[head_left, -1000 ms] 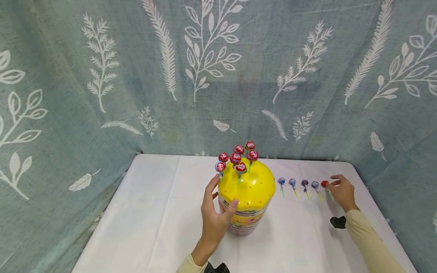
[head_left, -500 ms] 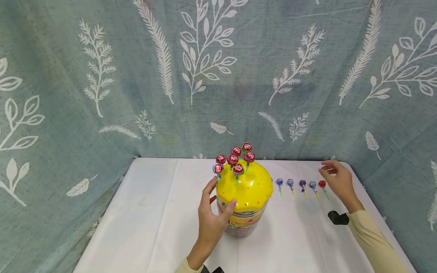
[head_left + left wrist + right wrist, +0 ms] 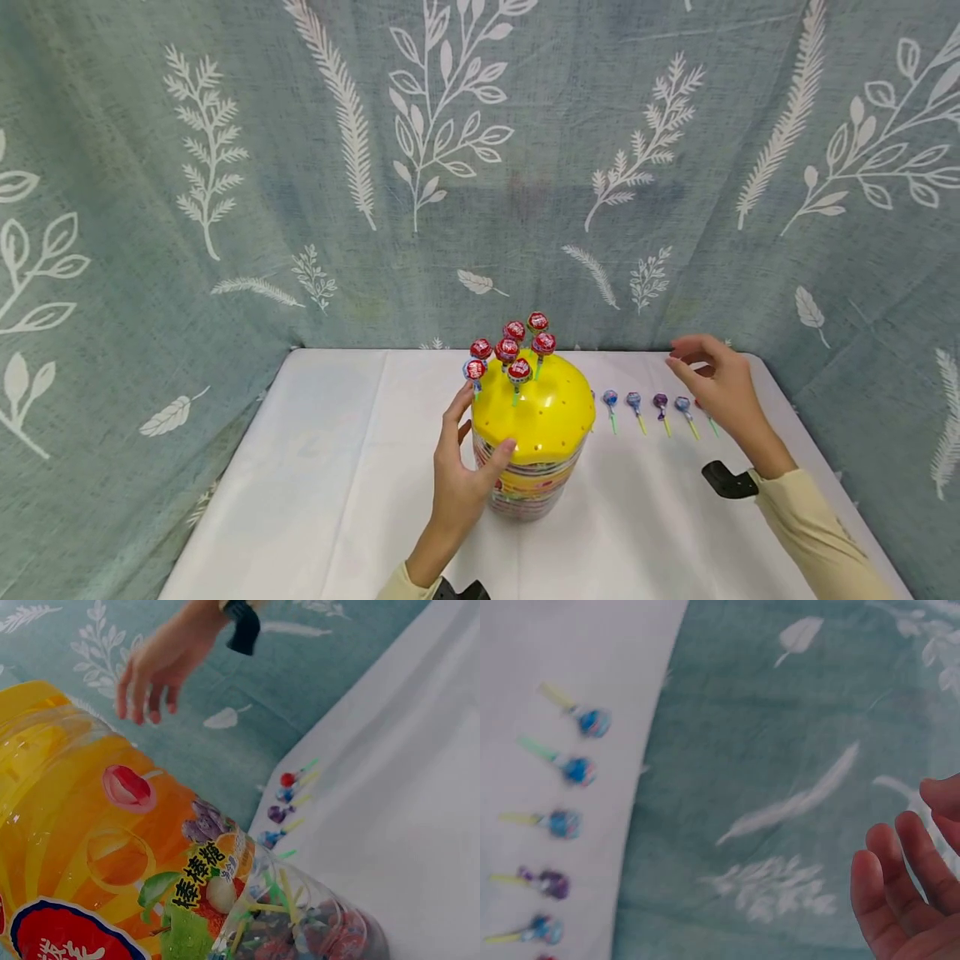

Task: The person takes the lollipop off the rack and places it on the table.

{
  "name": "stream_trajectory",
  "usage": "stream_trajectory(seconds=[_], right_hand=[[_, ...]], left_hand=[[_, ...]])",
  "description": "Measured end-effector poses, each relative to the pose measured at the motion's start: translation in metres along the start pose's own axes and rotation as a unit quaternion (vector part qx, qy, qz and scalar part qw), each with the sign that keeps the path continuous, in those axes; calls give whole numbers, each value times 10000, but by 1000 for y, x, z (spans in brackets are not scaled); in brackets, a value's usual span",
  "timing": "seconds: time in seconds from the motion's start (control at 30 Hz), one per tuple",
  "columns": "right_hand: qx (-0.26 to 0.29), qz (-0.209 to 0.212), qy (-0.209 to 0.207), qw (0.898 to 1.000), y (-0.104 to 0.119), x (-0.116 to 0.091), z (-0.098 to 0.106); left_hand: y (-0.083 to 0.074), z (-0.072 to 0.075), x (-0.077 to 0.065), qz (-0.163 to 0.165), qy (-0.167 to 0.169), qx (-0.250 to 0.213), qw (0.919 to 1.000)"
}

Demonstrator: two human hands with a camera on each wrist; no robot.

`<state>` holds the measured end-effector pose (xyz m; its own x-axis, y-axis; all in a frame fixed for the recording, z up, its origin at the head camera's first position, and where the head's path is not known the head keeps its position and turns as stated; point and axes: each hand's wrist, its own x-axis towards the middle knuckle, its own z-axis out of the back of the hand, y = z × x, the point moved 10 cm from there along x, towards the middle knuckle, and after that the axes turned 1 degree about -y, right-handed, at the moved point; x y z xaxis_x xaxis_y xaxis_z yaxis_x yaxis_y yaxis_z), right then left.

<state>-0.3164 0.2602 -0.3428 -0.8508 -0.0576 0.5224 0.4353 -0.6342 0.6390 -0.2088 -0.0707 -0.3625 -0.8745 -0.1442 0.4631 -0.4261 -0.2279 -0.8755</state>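
A clear plastic lollipop jar [image 3: 562, 417] with a yellow lid stands on the white table. Several lollipops [image 3: 507, 350] with red wrappers stick up from holes on the left part of the lid. My left hand [image 3: 461, 479] holds the jar at its left side, thumb in front and fingers round the rim. In the left wrist view, fruit pictures cover the jar's label [image 3: 120, 847], and more lollipops show through its lower wall. My right hand [image 3: 720, 387] hovers, holding nothing, with relaxed fingers above the right end of a row of lollipops [image 3: 634, 400].
The row of blue, purple and red lollipops lies right of the jar, its near-left end hidden behind it. A grey-green leaf-print cloth [image 3: 375, 275] hangs just behind the table's [image 3: 300, 467] far edge. Black wrist camera mounts [image 3: 729, 482] sit on both wrists.
My right hand has drawn away from the red lollipop at the row's right end, rising and shifting left. That lollipop stayed on the table. My left hand keeps its hold on the jar.
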Motion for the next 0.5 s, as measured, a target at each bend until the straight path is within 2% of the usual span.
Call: stream_trajectory(seconds=[0.13, 0.37, 0.47, 0.5], right_hand=[[177, 101, 50, 9998, 22, 2, -1], [635, 191, 137, 9977, 71, 6, 0], [879, 195, 232, 9957, 95, 6, 1], [997, 199, 248, 9945, 96, 7, 0]], left_hand=[[2, -1, 0, -87, 25, -19, 10000], [30, -4, -2, -317, -40, 31, 9995], [35, -4, -2, -354, -19, 39, 9994], [35, -4, -1, -366, -13, 21, 9993]])
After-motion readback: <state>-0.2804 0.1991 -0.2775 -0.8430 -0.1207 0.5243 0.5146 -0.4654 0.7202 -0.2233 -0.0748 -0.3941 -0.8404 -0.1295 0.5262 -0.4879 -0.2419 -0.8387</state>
